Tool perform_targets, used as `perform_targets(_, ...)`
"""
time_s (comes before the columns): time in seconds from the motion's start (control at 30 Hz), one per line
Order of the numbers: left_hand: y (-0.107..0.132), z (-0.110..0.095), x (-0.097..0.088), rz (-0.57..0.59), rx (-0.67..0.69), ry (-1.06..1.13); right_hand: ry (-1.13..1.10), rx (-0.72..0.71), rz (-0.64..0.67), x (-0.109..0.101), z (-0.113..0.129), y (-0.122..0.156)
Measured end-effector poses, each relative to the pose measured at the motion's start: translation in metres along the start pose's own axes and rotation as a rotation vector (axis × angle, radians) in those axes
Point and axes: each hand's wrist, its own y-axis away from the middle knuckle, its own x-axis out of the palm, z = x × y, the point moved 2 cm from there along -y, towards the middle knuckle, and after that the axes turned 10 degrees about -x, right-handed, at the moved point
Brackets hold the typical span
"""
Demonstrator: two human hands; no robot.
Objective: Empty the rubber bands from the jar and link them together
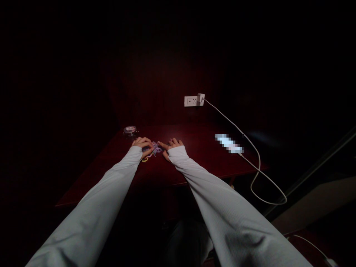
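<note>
A small pile of coloured loops (156, 149), mostly purple and looking like hair ties, lies on the dark red table between my hands. A yellow loop (145, 160) sits at its near left edge. My left hand (143, 144) rests at the pile's left side, its fingers bent and the thumb apart from them. From the right, my right hand (170, 145) reaches in with its index finger stretched to the pile's edge and its other fingers spread. In the dim light I cannot make out a loop held in either hand.
A clear round jar (130, 130) with a patterned lid stands behind my left hand. To the right lies a lit, blurred-out phone (229, 143) on a white cable (259, 159), which runs to a charger (200, 98) in the wall socket (190, 101). The table's front edge (91, 200) is near me.
</note>
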Motion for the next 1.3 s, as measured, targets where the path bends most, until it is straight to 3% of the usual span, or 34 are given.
perform_targets(0.47,-0.0006,-0.0044,-0.0024,0.001,-0.008,0.025,-0.023,0.138,0.013,-0.0001,-0.0012,-0.0013)
perform_targets(0.7,-0.0006,-0.0048,-0.0032,-0.018,-0.027,0.027,-0.002,0.089,-0.013,0.0023,-0.0015,-0.0021)
perform_targets(0.97,-0.0015,0.0042,0.0017,-0.005,-0.019,-0.015,-0.115,-0.233,-0.047,0.0058,-0.0018,-0.0036)
perform_targets(1.17,0.0007,0.0018,-0.0002,-0.008,-0.007,-0.014,-0.136,-0.085,-0.169,0.0087,-0.0066,-0.0024)
perform_targets(1.3,-0.0007,0.0044,0.003,0.013,0.002,-0.016,-0.138,-0.11,-0.16,0.0057,-0.005,-0.0018)
